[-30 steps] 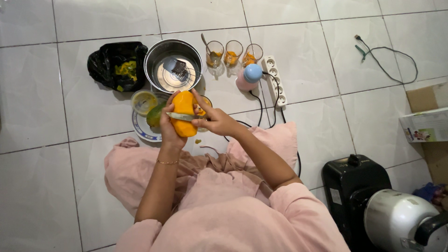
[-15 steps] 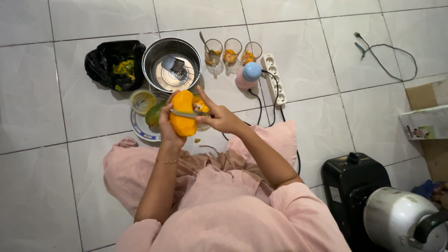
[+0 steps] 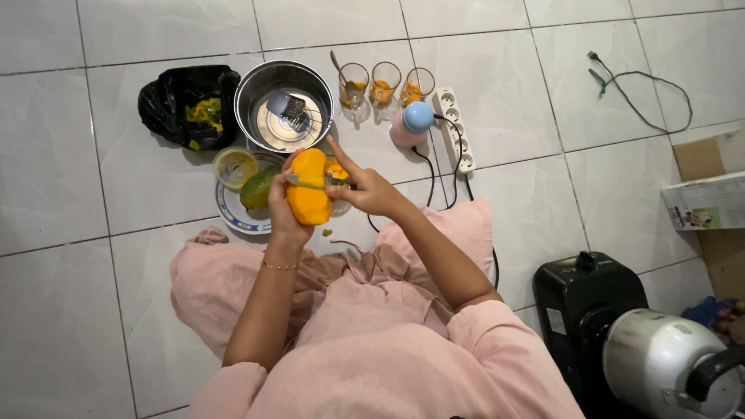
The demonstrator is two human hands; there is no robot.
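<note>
Seen from above, seated on a white tiled floor (image 3: 70, 155) in pink clothing. Peeled orange mango (image 3: 308, 197) held upright just left of frame centre, long axis running up-down in the picture, cupped from the left and below by the left hand (image 3: 281, 211), fingers wrapped around its back and closed on it. Right hand (image 3: 365, 190) just to the right of the fruit, fingers curled around the handle of a knife (image 3: 306, 183), index finger stretched out toward the upper left. Blade laid crosswise on the mango's upper half, roughly at right angles to the long axis, tip pointing to the left of the frame. Both hands touching the fruit or the tool; left hand the one bearing the mango, right hand reaching it only through the blade.

Directly behind the mango, a patterned plate (image 3: 233, 215) with a green unpeeled mango (image 3: 257, 188) lying on it. Small yellow-rimmed cup (image 3: 235, 167) just beside the plate's upper left. Above that, a steel pot (image 3: 284, 105) with a grater inside, and a black bag (image 3: 188, 105) of peels to its left. Three glasses (image 3: 385, 81) with orange pieces in a row right of the pot, a small pink and blue blender (image 3: 411, 124) below them, a white power strip (image 3: 455, 128) beside it. Black appliance (image 3: 590, 310) at lower right.
</note>
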